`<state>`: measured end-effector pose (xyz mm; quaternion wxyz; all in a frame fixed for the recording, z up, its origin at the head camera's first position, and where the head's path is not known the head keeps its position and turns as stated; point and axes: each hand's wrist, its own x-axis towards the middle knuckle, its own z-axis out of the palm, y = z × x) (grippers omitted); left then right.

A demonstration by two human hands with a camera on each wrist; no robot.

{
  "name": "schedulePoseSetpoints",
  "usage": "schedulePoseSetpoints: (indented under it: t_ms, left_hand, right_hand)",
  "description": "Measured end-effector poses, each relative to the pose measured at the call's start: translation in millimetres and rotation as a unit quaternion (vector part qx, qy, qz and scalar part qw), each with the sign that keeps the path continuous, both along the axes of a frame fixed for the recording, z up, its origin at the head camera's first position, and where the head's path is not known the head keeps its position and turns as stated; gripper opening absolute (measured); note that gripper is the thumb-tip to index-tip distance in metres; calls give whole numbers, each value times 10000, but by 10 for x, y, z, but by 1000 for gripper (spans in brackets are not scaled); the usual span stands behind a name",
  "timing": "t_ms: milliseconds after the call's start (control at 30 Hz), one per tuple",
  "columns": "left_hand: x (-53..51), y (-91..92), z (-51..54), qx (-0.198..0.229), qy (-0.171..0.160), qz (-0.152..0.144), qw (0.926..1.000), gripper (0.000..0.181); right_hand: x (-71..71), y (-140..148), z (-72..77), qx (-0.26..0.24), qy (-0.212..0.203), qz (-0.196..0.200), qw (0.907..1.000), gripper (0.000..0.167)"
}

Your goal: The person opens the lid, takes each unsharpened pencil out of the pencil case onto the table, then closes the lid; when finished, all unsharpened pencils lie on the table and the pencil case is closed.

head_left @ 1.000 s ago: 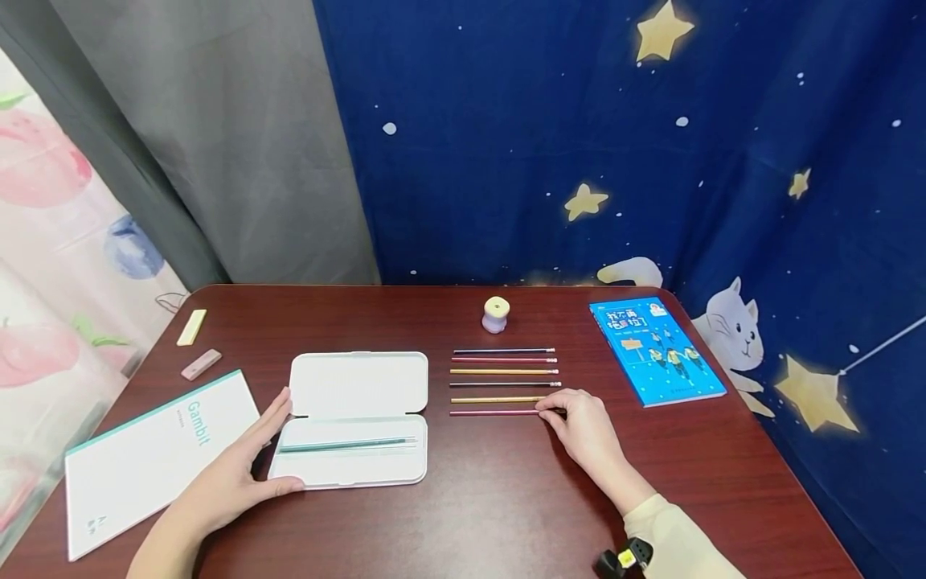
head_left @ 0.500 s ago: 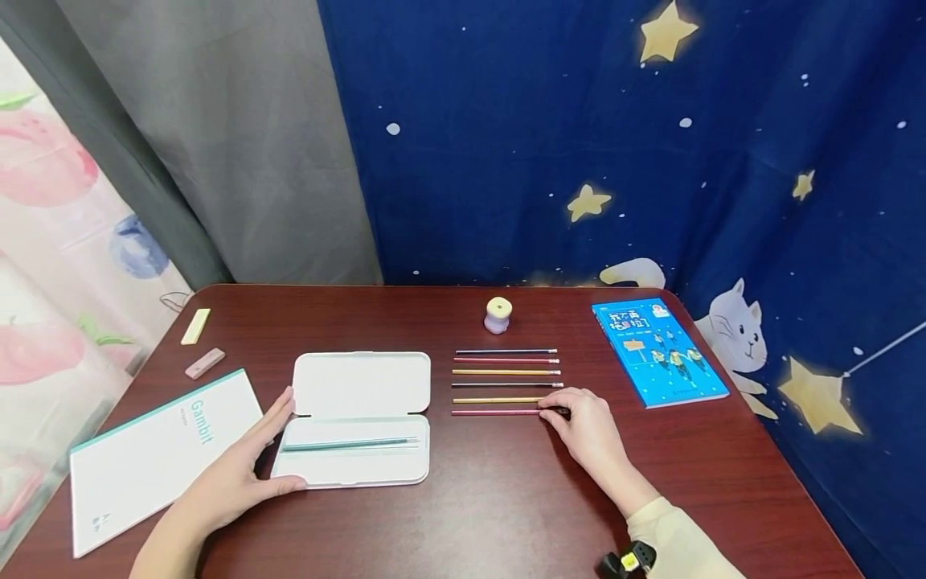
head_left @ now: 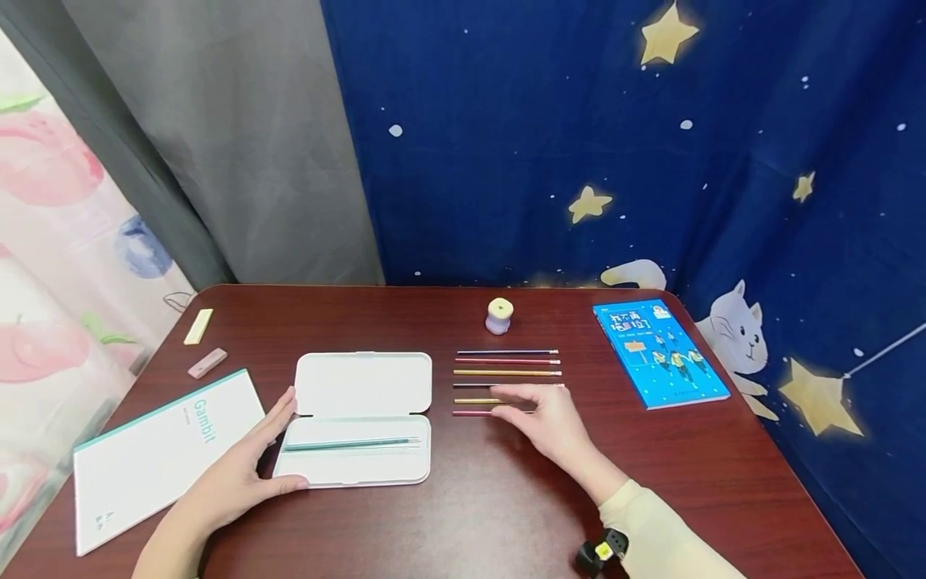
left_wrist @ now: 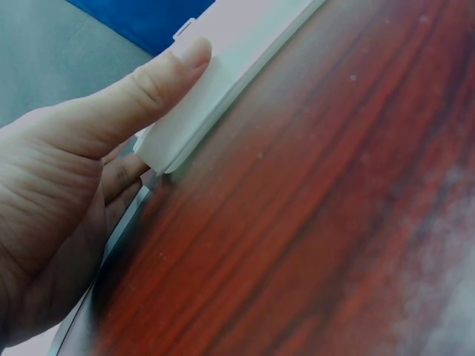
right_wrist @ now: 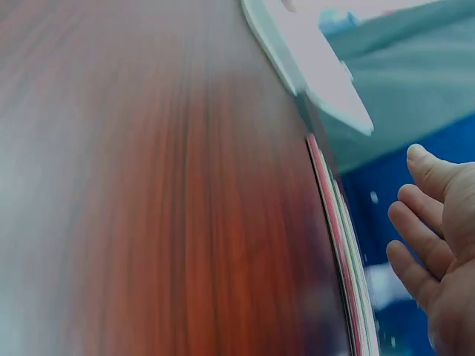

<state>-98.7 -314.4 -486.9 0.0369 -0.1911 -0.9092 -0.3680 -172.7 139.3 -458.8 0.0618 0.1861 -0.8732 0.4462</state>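
A white pencil case [head_left: 364,382] lies unfolded on the table, with slim teal pencils [head_left: 354,445] in its near half. My left hand [head_left: 230,481] rests at the case's left side, fingers extended along the lid edge and thumb at the near corner; in the left wrist view the thumb [left_wrist: 159,85] lies against the case. Right of the case, several pencils lie parallel in a row, among them a pink pencil [head_left: 472,413] nearest me and a yellow pencil [head_left: 472,401] behind it. My right hand [head_left: 553,426] hovers over their right ends, fingers apart, holding nothing.
A white notebook [head_left: 162,466] lies at left, with a pink eraser [head_left: 207,363] and a pale yellow eraser [head_left: 198,326] beyond it. A small yellow-topped, spool-shaped object [head_left: 499,316] stands behind the pencils. A blue book [head_left: 660,354] lies at back right.
My right hand has let go of the pink pencil's right end, moved left above the near pencils and spread its fingers. The left hand keeps its place on the case.
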Motion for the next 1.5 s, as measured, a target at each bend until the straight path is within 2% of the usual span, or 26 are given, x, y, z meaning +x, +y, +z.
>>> schedulePoseSetpoints:
  t_ms: [267, 567, 867, 1033, 1300, 1500]
  left_hand:
    - [-22, 20, -12, -16, 10, -6, 10000, 108]
    - [-13, 26, -24, 37, -22, -2, 10000, 108]
    - [-7, 21, -14, 22, -23, 3, 10000, 108]
    - [-8, 21, -6, 9, -17, 13, 10000, 108]
    - [-4, 8, -9, 30, 12, 10, 10000, 108]
    - [-4, -2, -18, 68, 30, -6, 10000, 108]
  right_hand:
    - [25, -541, -61, 356, -71, 854, 9957, 26]
    - [74, -938, -108, 644, -3, 1281, 9897, 25]
    - [91, -1126, -120, 1415, 455, 1187, 9817, 26]
    - [95, -1183, -137, 1676, 561, 1053, 9786, 24]
    - [95, -1279, -183, 2252, 985, 884, 9653, 17]
    - [101, -1327, -190, 2476, 1243, 842, 9572, 14]
